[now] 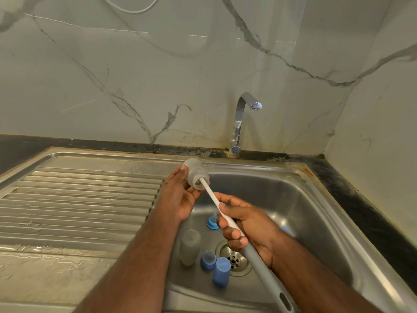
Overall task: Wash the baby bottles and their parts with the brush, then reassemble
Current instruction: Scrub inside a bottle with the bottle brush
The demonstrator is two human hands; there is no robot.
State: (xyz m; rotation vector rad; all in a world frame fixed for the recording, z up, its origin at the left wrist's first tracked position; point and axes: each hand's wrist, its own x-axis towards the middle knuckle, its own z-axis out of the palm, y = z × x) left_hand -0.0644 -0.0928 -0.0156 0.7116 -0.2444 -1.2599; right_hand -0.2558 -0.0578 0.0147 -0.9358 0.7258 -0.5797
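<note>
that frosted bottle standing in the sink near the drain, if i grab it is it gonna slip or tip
The standing bottle is tall and narrow on the sloping sink basin, so a sideways nudge would probably tip it. It looks like empty translucent plastic, so likely light and not fragile. The nearby draining board is wet, so the bottle may be slippery too.

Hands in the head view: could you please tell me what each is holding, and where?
Left hand grips the bottle by its body; right hand grips the brush mid-handle.
</note>
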